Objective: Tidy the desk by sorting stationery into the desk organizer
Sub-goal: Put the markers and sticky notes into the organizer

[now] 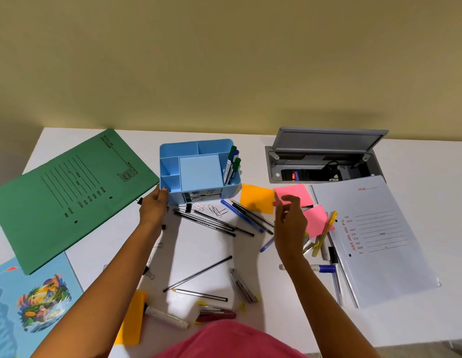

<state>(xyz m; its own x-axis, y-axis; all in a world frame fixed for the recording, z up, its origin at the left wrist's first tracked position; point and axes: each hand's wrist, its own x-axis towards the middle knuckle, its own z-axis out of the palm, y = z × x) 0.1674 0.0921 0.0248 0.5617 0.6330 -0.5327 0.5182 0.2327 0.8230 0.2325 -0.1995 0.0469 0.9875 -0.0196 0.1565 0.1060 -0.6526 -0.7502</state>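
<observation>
A light blue desk organizer [170,197] stands at the back middle of the white desk, with three markers [231,165] upright in its right compartment. My left hand [153,206] holds its front left corner, thumb on the rim. My right hand [289,223] hovers above the desk to the organizer's right, fingers loosely curled and holding nothing. Below and beside it lie several black pens [206,222], a blue pen [235,211], paper clips [217,210], an orange sticky pad [257,201] and pink sticky pads [297,193].
A green folder [70,192] lies at the left, a white file [374,236] at the right, and an open cable box [323,161] behind it. Nearer me lie pencils [199,273], a stapler [244,286], a white marker [165,316], binder clips [148,271] and an illustrated blue book [31,306].
</observation>
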